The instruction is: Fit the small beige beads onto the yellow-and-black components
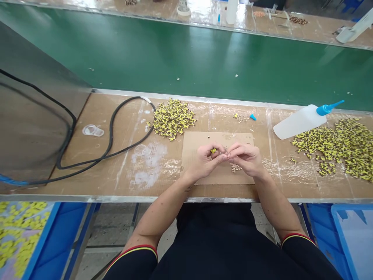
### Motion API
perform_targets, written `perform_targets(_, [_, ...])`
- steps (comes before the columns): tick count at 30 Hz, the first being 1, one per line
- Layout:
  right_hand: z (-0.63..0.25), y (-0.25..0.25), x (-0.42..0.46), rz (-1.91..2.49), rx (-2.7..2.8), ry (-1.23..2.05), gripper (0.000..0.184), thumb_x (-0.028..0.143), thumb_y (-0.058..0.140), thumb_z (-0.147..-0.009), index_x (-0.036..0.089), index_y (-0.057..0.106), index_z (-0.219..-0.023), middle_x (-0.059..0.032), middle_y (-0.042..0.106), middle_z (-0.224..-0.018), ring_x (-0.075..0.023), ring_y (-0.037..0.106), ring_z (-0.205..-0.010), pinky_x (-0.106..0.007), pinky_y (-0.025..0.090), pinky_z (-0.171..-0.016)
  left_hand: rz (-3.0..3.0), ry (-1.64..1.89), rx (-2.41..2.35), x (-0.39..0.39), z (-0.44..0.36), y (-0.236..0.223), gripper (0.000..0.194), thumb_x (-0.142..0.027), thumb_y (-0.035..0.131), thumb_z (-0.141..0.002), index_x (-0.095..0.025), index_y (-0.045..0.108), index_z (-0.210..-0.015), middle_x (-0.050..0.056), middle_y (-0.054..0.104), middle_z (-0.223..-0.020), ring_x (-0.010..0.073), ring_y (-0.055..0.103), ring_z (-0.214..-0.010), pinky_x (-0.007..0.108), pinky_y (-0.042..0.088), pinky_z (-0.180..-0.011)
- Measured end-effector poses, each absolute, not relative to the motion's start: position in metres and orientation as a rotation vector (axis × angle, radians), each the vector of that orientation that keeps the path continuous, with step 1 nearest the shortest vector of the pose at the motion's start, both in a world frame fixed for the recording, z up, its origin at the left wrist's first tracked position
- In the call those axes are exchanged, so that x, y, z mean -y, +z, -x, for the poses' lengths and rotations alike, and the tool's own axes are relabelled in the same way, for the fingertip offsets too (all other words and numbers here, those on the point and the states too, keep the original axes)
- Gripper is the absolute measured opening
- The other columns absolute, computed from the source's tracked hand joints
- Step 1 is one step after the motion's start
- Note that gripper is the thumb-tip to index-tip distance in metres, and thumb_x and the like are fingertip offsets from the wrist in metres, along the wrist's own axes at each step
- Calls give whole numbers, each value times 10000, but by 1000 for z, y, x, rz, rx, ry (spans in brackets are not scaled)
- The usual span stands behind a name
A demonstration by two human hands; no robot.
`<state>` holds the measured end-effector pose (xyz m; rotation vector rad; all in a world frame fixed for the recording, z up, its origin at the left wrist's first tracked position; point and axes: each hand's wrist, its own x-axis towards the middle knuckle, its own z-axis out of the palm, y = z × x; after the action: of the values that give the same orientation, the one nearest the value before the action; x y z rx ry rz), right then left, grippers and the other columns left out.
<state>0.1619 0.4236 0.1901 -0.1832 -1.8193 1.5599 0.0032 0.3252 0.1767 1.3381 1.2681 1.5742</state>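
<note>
Your left hand [207, 161] is curled narrow, holding a small yellow piece [213, 151] between thumb and fingers, and your right hand [246, 157] reaches in from the other side. Your right fingertips [230, 154] meet the left ones just beside that piece, pinching something that looks too tiny to make out. Both hands hover over a cardboard sheet [198, 143] on the tan workbench [166, 186], with a small heap of pale pieces [236, 167] lying on the sheet just below your right fingers. A loose pile of yellow-and-black pieces [172, 118] sits beyond the sheet to your left, and a larger pile [332, 149] lies to your right, below a plastic squeeze bottle with a blue nozzle [300, 121]. A black cable [110, 134] loops across the bench at the left.
</note>
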Motion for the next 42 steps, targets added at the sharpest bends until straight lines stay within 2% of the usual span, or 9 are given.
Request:
perform_targets(2, [-162,191,-422,186,1812,1574,65,229,766,-905,272,808,-931,-36,783,-898,-149,735,-778,-286,621,-685,-1420,1685,-1324,-325,-4,175,292,-453,748,-896,-192,618,-877,-98,373,-581,70,363,-511,201,329,-528])
perform_targets(11, [-162,193,-419,319,1874,1469,50,261,737,-928,246,782,-944,-39,792,-869,-158,756,-769,-290,637,-686,-1807,1864,-1436,-325,-4,177,72,-182,709,-927,-206,645,-951,-81,441,-614,67,415,-530,186,358,-536])
perform_targets(15, [-166,192,-420,463,1831,1545,255,384,794,-883,217,676,-1035,-26,779,-808,-154,749,-713,-277,624,-651,-1990,1784,-1420,-326,-1,179,122,-121,680,-936,-203,645,-1019,-64,517,-655,71,443,-552,185,372,-550])
perform_targets(18, [-169,194,-423,504,1851,1605,336,426,816,-855,220,610,-1023,-7,762,-766,-136,729,-667,-248,597,-616,-2065,1667,-1390,-326,0,180,78,-136,627,-972,-198,654,-1012,-32,583,-708,80,490,-577,200,400,-566])
perform_targets(21, [-169,196,-424,484,1872,1582,304,426,809,-860,223,618,-981,-5,749,-773,-127,708,-654,-242,577,-593,-2016,1635,-1373,-325,0,181,75,-159,598,-991,-195,655,-959,-31,577,-690,83,493,-568,207,409,-571])
perform_targets(27, [-162,196,-417,412,1963,1225,70,321,728,-923,253,739,-917,-32,759,-821,-175,690,-738,-323,570,-648,-1610,1755,-1327,-324,-8,179,175,-316,588,-1015,-194,628,-897,-20,609,-697,86,523,-592,212,423,-584])
perform_targets(34, [-161,197,-413,462,2061,972,128,304,636,-967,255,698,-866,-17,710,-750,-170,624,-678,-325,511,-624,-1417,1700,-1339,-323,-15,176,259,-411,621,-991,-185,647,-866,4,668,-733,95,580,-635,218,441,-597])
perform_targets(37, [-166,198,-423,439,2175,955,131,255,590,-984,237,654,-871,-14,682,-766,-150,577,-651,-300,462,-608,-1333,1713,-1382,-324,-7,174,229,-401,614,-991,-189,693,-955,-11,613,-715,93,535,-611,229,441,-597])
perform_targets(42, [-177,198,-444,584,2521,933,140,204,544,-971,212,614,-850,-31,666,-804,-167,570,-697,-304,437,-679,-1144,1895,-1304,-329,12,167,334,-367,501,-1010,-214,711,-1221,-1,539,-729,118,511,-622,258,455,-583])
